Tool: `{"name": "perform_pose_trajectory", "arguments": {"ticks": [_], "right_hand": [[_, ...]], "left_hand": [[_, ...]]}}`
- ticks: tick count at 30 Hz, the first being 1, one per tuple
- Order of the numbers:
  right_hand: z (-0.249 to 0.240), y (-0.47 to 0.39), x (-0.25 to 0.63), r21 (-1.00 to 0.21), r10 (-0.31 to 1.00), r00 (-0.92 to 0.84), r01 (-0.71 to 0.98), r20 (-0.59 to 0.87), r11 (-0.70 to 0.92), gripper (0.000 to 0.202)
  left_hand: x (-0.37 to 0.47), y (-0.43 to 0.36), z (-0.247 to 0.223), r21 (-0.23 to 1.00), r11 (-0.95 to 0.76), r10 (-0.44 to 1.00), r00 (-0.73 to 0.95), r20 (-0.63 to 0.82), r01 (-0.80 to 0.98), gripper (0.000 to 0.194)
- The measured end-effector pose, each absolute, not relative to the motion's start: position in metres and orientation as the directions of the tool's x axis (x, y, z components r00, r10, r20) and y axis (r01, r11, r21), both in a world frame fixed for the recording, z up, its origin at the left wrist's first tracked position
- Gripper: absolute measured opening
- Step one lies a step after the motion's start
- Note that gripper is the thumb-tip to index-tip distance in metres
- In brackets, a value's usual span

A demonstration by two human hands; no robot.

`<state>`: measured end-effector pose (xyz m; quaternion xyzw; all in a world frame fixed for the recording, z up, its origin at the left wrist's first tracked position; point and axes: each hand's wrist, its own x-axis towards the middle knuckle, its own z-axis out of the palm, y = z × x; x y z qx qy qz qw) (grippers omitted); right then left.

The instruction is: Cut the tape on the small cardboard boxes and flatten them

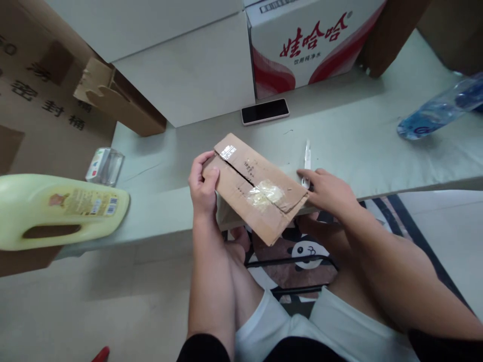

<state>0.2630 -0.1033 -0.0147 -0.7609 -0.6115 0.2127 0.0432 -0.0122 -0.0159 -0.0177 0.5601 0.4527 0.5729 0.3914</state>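
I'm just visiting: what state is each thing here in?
Taped cardboard box: in the left hand, dark gap along its seam.
Slim white tool: at the right hand; gripped or not, unclear.
Phone: lying flat, screen dark.
Plastic bottle: top out of frame, so capped or not, unclear.
Yellow jug: top also out of frame.
Small brown carton: edge ragged.
Red-lettered carton: visible side closed.

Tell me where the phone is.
In the head view, the phone lies on the table, slightly right of upper centre, between the red-and-white carton and the taped cardboard box.
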Motion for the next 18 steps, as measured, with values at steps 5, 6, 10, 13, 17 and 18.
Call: {"name": "perform_pose_trajectory", "arguments": {"ticks": [5,6,10,13,17,18], "right_hand": [[-0.017,-0.102,0.267,-0.46,0.97,0.177,0.857,-0.164,-0.234,0.029],[-0.015,-0.103,0.268,-0.559,0.976,0.19,0.801,-0.104,-0.215,0.03],[0.0,-0.115,0.268,-0.83,0.929,0.321,0.556,0.182,-0.029,0.025],[0.02,-0.129,0.261,-0.884,0.824,0.395,0.398,0.407,0.246,0.026],[0.041,-0.147,0.244,-0.822,0.689,0.453,0.251,0.567,0.512,0.04],[0.044,-0.15,0.24,-0.828,0.707,0.436,0.216,0.557,0.518,0.039]], "left_hand": [[-0.012,-0.017,-0.018,0.949,-0.302,0.95,-0.056,0.307,0.085,0.038],[-0.012,-0.017,-0.018,0.949,-0.303,0.95,-0.053,0.308,0.085,0.038],[-0.012,-0.017,-0.019,0.95,-0.3,0.951,-0.051,0.305,0.085,0.04],[-0.012,-0.018,-0.019,0.947,-0.307,0.949,-0.039,0.312,0.097,0.04],[-0.011,-0.019,-0.017,0.94,-0.319,0.945,-0.03,0.325,0.119,0.037],[-0.011,-0.019,-0.017,0.939,-0.32,0.945,-0.029,0.326,0.125,0.037]]}}
